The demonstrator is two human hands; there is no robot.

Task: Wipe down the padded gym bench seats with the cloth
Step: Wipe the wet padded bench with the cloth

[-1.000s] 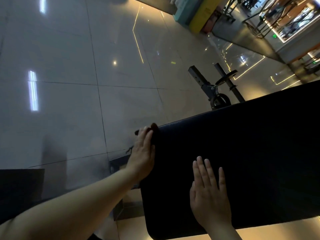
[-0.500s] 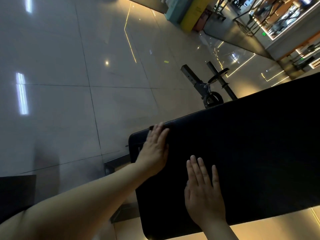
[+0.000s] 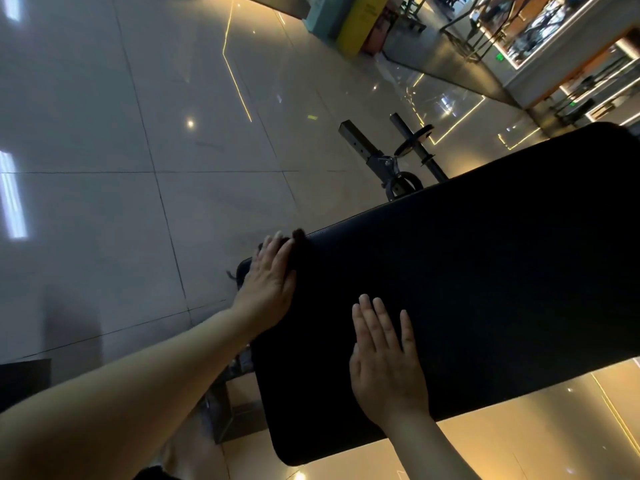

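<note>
At the bottom centre of the frame, the right hand lies flat on the near edge of the black padded bench seat, palm down, fingers straight and slightly spread, holding nothing. Left of it, the bare left forearm comes in from the lower left corner. The left hand rests flat on the seat's upper left corner, fingers straight and close together.

A dark cloth lies under that hand. Only a tuft of it shows just past the fingertips at the pad's far edge, and it is hard to tell from the black padding. The pad runs as a wide band from the lower centre to the right edge. Part of its grey metal base shows beneath its left end.

Glossy pale tiled floor fills the left and middle, mirroring ceiling lights and thin yellow light strips. Beyond the pad's far edge stands a black metal frame with a small wheel. At the top centre a yellow upright pad stands beside a teal one; the marks on the yellow one are too blurred to read. At the upper right are gym racks and a small green sign.
</note>
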